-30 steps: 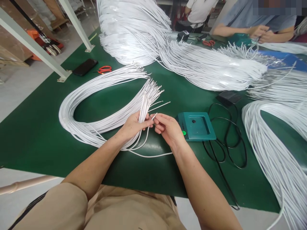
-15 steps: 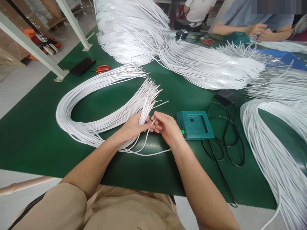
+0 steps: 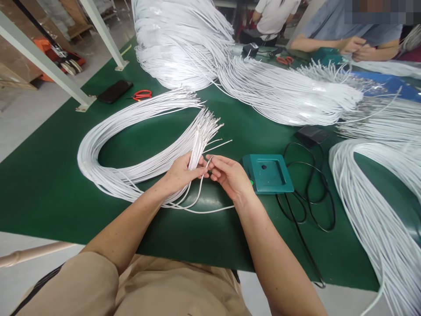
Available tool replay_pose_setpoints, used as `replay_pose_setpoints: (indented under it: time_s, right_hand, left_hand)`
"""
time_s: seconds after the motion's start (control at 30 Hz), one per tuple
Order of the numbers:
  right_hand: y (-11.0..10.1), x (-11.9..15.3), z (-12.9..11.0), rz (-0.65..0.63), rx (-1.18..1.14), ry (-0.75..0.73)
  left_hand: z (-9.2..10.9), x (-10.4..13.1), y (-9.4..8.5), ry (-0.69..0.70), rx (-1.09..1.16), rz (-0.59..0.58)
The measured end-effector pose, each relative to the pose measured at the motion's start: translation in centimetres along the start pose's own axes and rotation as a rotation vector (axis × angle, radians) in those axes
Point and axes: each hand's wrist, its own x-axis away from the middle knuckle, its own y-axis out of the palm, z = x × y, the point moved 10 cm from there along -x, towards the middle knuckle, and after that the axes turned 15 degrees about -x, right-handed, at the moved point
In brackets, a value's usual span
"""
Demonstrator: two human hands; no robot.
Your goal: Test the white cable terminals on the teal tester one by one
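My left hand (image 3: 180,174) is closed around a small bunch of white cables (image 3: 196,149), whose metal-tipped ends point up and away from me. One white cable (image 3: 200,189) stands apart from the bunch and curves up between my hands. At its end, the thumb and fingertips of my right hand (image 3: 230,176) are pinched together; the tip itself is mostly covered. Behind my left hand, a large looped bundle of white cables (image 3: 90,147) lies on the green tabletop (image 3: 42,193). A teal device with a recessed tray (image 3: 268,174) sits just right of my right hand.
Black cord (image 3: 309,193) loops beside the teal device. Large piles of white cable (image 3: 184,44) fill the back, with another bundle (image 3: 368,210) at right. Red-handled scissors (image 3: 142,95) and a black phone (image 3: 115,91) lie back left, near white posts (image 3: 49,66). A co-worker's hands (image 3: 357,48) work across the table.
My right fingertips have shifted slightly up and left along the single cable, near its end. The bunch in my left hand has tilted a little more upright.
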Motion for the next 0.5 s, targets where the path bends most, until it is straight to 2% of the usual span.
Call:
replay_pose_setpoints:
  time_s: [0.17,0.23,0.33,0.4,0.5]
  right_hand:
    - [-0.6,0.3,-1.5,0.121,0.213,-0.136]
    - [-0.9,0.3,-1.7,0.157,0.274,-0.146]
    - [-1.2,0.4,-1.9,0.173,0.404,-0.105]
    - [-1.2,0.5,-2.6,0.179,0.501,-0.135]
    - [-0.2,0.5,-3.0,0.094,0.609,-0.194]
  left_hand:
    - [0.0,0.1,0.3,-0.009,0.046,-0.023]
    - [0.2,0.1,0.6,0.009,0.057,-0.045]
    - [0.3,0.2,1.0,0.026,0.039,-0.079]
    - [0.3,0.3,1.2,0.023,0.041,-0.091]
    - [0.1,0.3,1.2,0.009,0.089,-0.085]
